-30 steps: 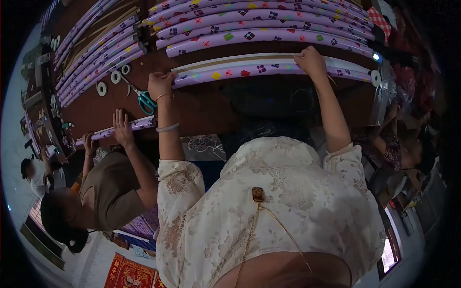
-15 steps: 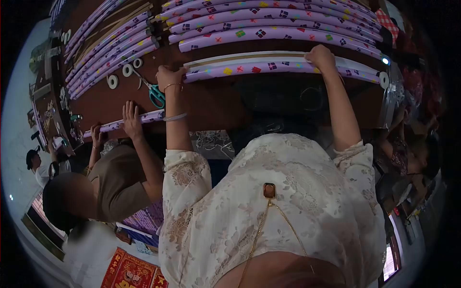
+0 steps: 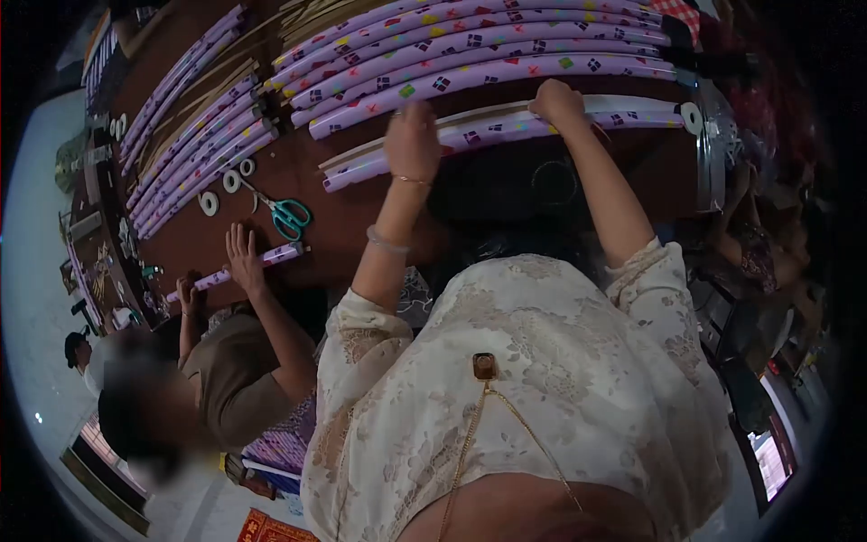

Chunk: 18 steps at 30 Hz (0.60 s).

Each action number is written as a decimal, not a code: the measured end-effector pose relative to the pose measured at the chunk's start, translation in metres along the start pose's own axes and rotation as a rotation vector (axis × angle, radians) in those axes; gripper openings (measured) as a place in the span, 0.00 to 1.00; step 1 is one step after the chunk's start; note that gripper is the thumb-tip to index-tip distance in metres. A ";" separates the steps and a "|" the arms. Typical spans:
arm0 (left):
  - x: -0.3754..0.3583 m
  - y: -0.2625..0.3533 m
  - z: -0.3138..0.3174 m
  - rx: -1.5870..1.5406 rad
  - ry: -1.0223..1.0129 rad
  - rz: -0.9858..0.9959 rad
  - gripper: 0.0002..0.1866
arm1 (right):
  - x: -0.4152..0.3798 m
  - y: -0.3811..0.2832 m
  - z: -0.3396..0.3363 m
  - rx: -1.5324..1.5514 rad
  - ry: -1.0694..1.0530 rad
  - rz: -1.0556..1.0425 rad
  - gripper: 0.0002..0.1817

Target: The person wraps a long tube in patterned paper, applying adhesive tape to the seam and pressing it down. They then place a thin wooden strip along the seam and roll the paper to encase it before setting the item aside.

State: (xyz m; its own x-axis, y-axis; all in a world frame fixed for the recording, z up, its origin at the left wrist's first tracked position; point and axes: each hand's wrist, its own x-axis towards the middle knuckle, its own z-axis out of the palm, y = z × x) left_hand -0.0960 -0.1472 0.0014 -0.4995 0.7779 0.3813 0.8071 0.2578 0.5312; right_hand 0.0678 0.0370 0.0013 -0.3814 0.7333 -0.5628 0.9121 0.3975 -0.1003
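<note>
A roll of purple gift-patterned wrapping paper [image 3: 488,133] lies across the brown table in front of me, its white-backed edge turned up along the far side. My right hand [image 3: 557,103] is closed on that edge, right of the roll's middle. Over the roll's left part is my left hand [image 3: 413,143], smeared by motion; its fingers are not clear, nor whether it touches the paper. A brown strip shows along the paper's edge toward the left end. By the right end stands a roll of white tape [image 3: 691,118].
Finished-looking purple rolls [image 3: 488,68] lie stacked beyond, with more rolls [image 3: 203,149] at left. Teal-handled scissors [image 3: 289,219] and white tape rings [image 3: 209,203] lie on the table [image 3: 343,230]. At left, a co-worker's hands [image 3: 242,257] press on a short roll [image 3: 282,254].
My left hand has left the roll's left end and moved right along it. My right hand keeps its hold on the edge. The view has shifted and tilted; the roll's left end sits lower.
</note>
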 end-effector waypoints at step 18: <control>0.031 0.068 0.098 0.019 -0.534 -0.317 0.05 | -0.026 0.007 0.022 -0.007 0.441 -0.206 0.08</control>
State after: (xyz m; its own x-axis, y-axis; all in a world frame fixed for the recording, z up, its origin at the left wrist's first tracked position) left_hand -0.0256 -0.0488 -0.0248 -0.4937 0.8396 -0.2267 0.6532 0.5301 0.5407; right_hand 0.0878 0.0088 -0.0030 -0.5823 0.8025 -0.1304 0.8107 0.5612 -0.1668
